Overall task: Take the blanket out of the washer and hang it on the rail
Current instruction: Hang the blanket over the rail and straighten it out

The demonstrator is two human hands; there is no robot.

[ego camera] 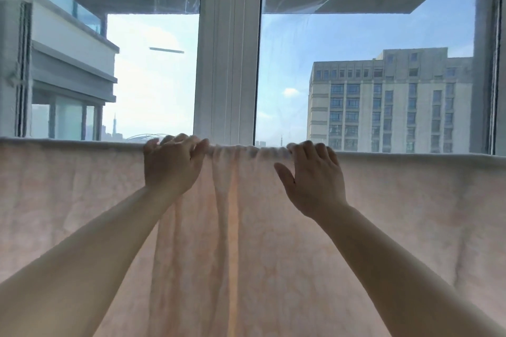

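The pale pink blanket (pixel 397 213) hung draped across the full width of the view in front of a window (pixel 153 76), its top edge folded over a rail that stayed hidden beneath the cloth. The left hand (pixel 171 163) curled its fingers over that top edge, gripping the fabric, and the right hand (pixel 315 180) hooked its fingertips over the edge with its thumb spread against the front. Between the two hands the blanket was bunched into vertical folds.
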